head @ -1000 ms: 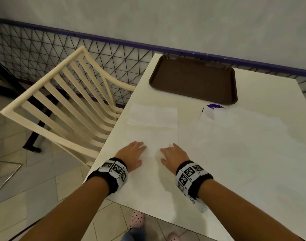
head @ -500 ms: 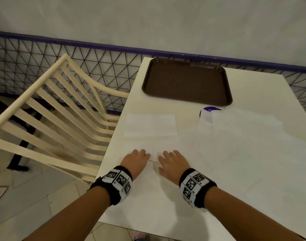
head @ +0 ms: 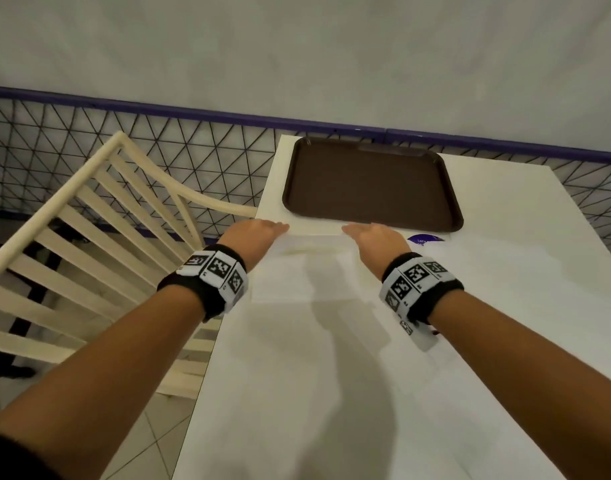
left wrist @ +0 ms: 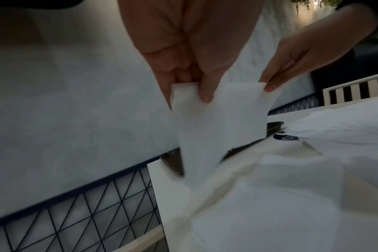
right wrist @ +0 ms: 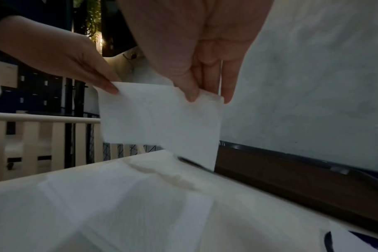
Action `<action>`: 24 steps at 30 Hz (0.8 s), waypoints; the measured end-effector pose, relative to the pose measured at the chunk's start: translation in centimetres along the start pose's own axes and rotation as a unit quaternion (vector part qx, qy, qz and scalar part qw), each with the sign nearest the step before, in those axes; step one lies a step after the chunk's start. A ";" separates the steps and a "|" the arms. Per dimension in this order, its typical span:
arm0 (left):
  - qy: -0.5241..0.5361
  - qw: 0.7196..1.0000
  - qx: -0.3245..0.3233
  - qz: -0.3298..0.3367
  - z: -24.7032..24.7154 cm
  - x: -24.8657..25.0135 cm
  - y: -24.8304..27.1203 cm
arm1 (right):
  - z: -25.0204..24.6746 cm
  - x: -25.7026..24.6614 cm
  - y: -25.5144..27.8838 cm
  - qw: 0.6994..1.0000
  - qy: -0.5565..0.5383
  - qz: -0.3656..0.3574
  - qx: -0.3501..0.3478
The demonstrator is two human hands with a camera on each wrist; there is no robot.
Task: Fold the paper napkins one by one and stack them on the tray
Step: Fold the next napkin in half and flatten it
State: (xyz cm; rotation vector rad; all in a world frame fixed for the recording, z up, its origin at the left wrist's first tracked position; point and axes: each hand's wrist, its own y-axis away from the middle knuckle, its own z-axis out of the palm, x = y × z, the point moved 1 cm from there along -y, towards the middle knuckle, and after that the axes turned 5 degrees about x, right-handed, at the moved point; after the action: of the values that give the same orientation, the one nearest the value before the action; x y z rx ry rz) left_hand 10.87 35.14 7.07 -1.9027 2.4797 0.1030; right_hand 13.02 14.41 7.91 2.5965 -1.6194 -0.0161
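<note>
Both hands hold one white folded napkin (head: 314,241) up by its top corners, just short of the near edge of the brown tray (head: 366,185). My left hand (head: 280,227) pinches the left corner between thumb and fingers (left wrist: 205,95). My right hand (head: 351,230) pinches the right corner (right wrist: 192,95). In both wrist views the napkin (left wrist: 216,122) (right wrist: 158,119) hangs free above the table. Nothing lies in the tray (right wrist: 291,179). A second napkin (head: 293,278) lies flat on the table under my wrists.
A pack of white napkins with a purple label (head: 423,239) lies to the right. A cream slatted chair (head: 89,237) stands against the table's left edge. A black wire mesh fence (head: 158,150) and a grey wall close the far side.
Both hands left the flat napkin near me, reached forward and lifted the folded napkin off the table toward the tray. The head view has tilted up.
</note>
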 end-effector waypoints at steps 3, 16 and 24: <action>-0.006 1.000 0.015 0.001 0.5 -0.5 -0.1 | 1.2 0.1 -1.1 0.999 -0.042 0.012 -0.019; 0.001 0.988 -0.131 0.082 10.3 0.7 2.9 | 8.6 -1.7 1.7 0.988 -0.091 -0.004 -0.127; 0.064 0.991 -0.044 0.110 10.2 1.0 2.7 | 9.8 -1.7 2.1 0.990 -0.101 0.016 -0.092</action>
State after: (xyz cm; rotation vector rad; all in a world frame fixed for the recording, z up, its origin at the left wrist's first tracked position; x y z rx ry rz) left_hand 7.70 35.53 -3.04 -1.7079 2.8097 0.0972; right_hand 9.83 14.40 -1.73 2.4961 -1.6326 -0.4192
